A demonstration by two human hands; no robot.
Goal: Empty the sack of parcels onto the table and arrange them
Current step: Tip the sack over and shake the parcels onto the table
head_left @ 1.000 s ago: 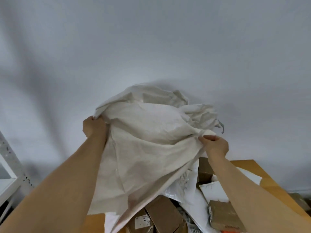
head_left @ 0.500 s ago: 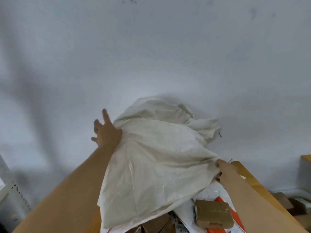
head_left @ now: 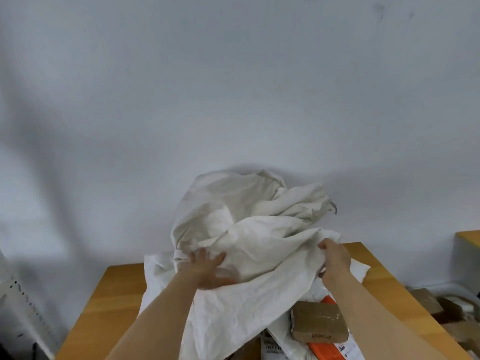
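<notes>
A crumpled white woven sack [head_left: 249,229] is draped over the wooden table [head_left: 111,302], billowing up against the wall. My left hand [head_left: 207,268] rests flat on the sack's left side with fingers spread. My right hand [head_left: 335,258] grips the sack's right edge. Under the sack's lower right edge lie parcels: a brown cardboard parcel [head_left: 318,322], an orange parcel [head_left: 327,349] beneath it and a white mailer with a label [head_left: 275,349]. Other parcels are hidden by the sack.
A plain white wall [head_left: 233,87] rises right behind the table. Brown boxes [head_left: 431,305] lie on the floor to the right. A second wooden surface [head_left: 470,237] shows at the right edge, and a white metal rack [head_left: 23,302] at the left.
The sack has come down from held high to lying on the table. My left hand let go of its grip and now lies flat on the cloth. The view tilted down.
</notes>
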